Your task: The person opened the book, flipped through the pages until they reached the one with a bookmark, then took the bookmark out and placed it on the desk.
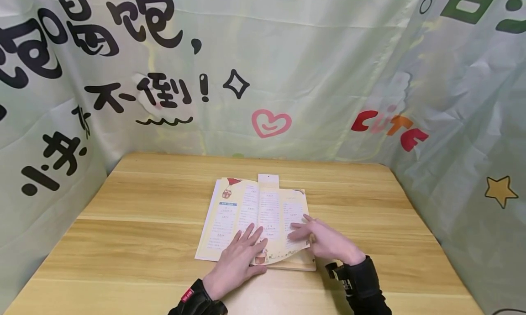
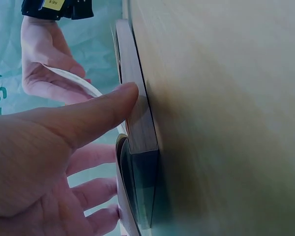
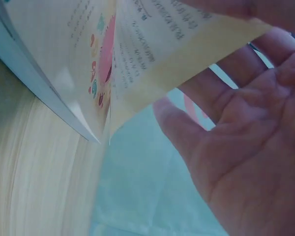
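Note:
A book (image 1: 223, 228) lies spread on the table, its pages printed with columns of text and small coloured drawings. My left hand (image 1: 236, 262) rests on its lower middle with fingers spread; in the left wrist view the thumb (image 2: 113, 105) lies against the edge of the page block (image 2: 137, 88). At the right side, my right hand (image 1: 330, 242) holds a page (image 1: 285, 253) by its outer edge, thumb on one face and fingers on the other. That page's lower corner is lifted and curves up, as the right wrist view also shows with the page (image 3: 162, 73).
A pale card or tab (image 1: 268, 181) sticks out beyond the book's top edge. The wooden table (image 1: 144, 205) extends around the book. Fabric curtains (image 1: 320, 68) with printed characters and drawings hang behind and at both sides. A dark cable (image 1: 508, 311) shows at the bottom right.

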`<state>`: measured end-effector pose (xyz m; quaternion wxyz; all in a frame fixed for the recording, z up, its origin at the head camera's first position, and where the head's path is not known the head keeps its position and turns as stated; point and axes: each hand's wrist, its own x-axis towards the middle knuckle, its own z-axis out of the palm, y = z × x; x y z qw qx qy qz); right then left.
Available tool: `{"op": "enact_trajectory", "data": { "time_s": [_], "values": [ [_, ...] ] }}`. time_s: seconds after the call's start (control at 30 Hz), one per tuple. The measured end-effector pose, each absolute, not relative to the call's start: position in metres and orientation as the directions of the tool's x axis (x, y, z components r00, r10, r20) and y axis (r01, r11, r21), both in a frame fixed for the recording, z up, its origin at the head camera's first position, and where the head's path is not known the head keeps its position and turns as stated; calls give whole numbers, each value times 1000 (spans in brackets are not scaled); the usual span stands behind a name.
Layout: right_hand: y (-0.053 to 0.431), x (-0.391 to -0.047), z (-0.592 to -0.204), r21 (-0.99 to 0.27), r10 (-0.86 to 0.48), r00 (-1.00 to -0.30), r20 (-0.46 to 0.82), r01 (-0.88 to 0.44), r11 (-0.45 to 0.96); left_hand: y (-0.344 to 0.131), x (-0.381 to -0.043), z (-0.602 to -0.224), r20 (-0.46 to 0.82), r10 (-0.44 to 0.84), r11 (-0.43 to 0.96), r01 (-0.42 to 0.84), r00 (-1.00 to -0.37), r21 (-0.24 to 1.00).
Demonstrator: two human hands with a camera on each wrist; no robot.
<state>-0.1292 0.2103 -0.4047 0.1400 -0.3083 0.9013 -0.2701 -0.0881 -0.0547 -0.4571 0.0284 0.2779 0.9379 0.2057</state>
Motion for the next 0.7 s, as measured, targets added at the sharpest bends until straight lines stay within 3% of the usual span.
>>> {"op": "enact_trajectory", "data": {
  "time_s": [0.7],
  "values": [
    [205, -132, -405, -450, -592, -756, 279, -647, 615, -57, -91, -458, 55, 527, 761, 500, -848, 412]
  ]
}}
